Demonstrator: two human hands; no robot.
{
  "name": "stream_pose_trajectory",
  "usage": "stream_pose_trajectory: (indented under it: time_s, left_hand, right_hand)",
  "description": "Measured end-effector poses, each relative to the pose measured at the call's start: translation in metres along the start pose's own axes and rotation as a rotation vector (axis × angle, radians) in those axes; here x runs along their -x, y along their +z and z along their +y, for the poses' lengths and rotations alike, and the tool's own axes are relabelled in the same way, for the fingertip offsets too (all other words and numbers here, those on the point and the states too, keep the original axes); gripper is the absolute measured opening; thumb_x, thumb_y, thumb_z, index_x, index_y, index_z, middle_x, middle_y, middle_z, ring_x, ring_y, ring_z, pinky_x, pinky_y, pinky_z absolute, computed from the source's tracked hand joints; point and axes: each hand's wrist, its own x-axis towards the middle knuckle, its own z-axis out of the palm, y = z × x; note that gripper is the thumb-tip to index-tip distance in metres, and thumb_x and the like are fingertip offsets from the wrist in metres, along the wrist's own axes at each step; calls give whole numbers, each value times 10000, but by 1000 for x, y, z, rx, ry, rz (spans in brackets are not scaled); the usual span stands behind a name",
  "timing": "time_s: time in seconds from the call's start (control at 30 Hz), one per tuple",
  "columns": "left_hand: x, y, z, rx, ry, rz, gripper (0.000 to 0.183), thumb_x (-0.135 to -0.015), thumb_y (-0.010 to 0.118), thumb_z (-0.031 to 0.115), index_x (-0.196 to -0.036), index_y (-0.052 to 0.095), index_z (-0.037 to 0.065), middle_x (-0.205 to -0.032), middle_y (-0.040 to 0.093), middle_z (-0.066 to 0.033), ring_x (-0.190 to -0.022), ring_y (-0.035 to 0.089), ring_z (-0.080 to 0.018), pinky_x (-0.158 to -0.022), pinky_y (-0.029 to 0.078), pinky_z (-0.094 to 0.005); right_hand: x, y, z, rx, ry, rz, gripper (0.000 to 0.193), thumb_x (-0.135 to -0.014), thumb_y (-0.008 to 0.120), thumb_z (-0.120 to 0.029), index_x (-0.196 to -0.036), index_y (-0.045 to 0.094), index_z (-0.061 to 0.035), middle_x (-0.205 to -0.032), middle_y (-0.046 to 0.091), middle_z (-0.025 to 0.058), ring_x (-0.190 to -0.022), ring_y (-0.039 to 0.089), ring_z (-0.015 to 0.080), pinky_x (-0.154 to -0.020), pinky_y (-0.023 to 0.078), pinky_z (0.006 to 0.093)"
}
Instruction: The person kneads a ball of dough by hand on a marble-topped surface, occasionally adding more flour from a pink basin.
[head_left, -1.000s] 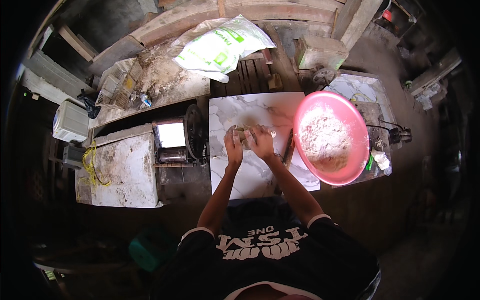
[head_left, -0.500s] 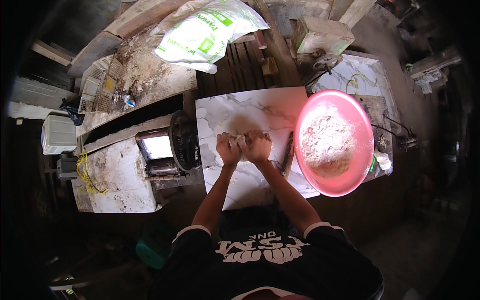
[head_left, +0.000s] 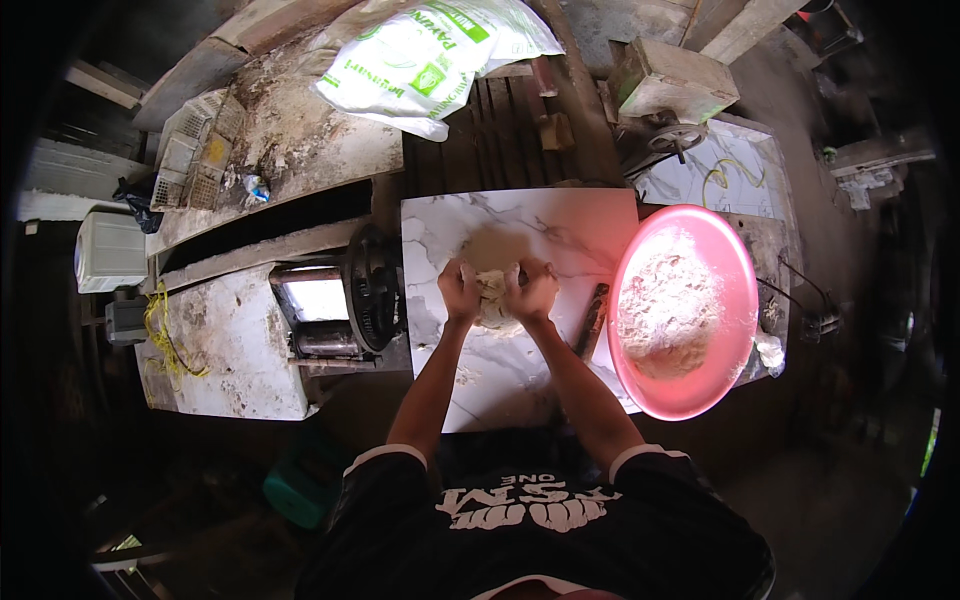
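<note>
dough (head_left: 492,302) between two fists on a marbled tabletop (head_left: 480,393)

in the head view, the tabletop has bare room beyond the dough to the far edge, and more between the forearms down to the near edge. the left edge runs just beside a roller machine with a dark wheel (head_left: 373,290). on the right, a pink basin (head_left: 743,325) holding pale flour (head_left: 665,290) overlaps the edge, and a dark bar (head_left: 593,318) lies between it and the right hand (head_left: 532,290), narrowing that side. past the far edge are wooden slats (head_left: 490,130) and a white sack (head_left: 400,65) with green print. the left hand (head_left: 459,291) and right hand are both curled, close together, gripping the dough from either side. it is pale, lumpy and uneven, left of the tabletop's middle, its underside hidden.
</note>
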Motion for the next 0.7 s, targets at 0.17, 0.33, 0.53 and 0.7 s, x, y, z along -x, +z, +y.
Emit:
stream_pose_trajectory:
  time_s: [0.17,0.33,0.53,0.7]
  left_hand:
    - [-39,20,-5,-141,-145,29,311,-779,418,199,-576,467,-31,-476,454,-174,-459,468,-339,-452,349,-393]
    - [-54,22,-10,-563,84,-239,237,-799,434,239,-829,532,25,-844,548,-146,-825,493,-324,-733,364,-436]
    - [-57,26,-41,-304,220,-262,353,-756,522,318,-1003,494,68,-1016,466,-131,-980,380,-328,-877,270,-423]
    - [-64,27,-45,-344,122,-373,385,-657,631,350,-959,524,136,-1048,451,-137,-1003,363,-318,-847,288,-401]
  right_hand:
    - [-33,28,20,71,42,65,213,-705,465,-250,-621,472,-55,-556,480,128,-572,454,345,-540,362,431]
    - [-58,40,42,53,87,-30,186,-705,510,-264,-712,496,-79,-652,521,136,-687,484,342,-598,381,425]
    - [-34,44,47,122,-58,-172,552,-594,660,-256,-1067,412,-116,-1023,448,100,-1004,363,296,-851,249,447]
    - [-31,34,27,17,113,-258,628,-549,687,-260,-1072,379,-100,-1051,414,106,-1014,336,309,-855,222,447]
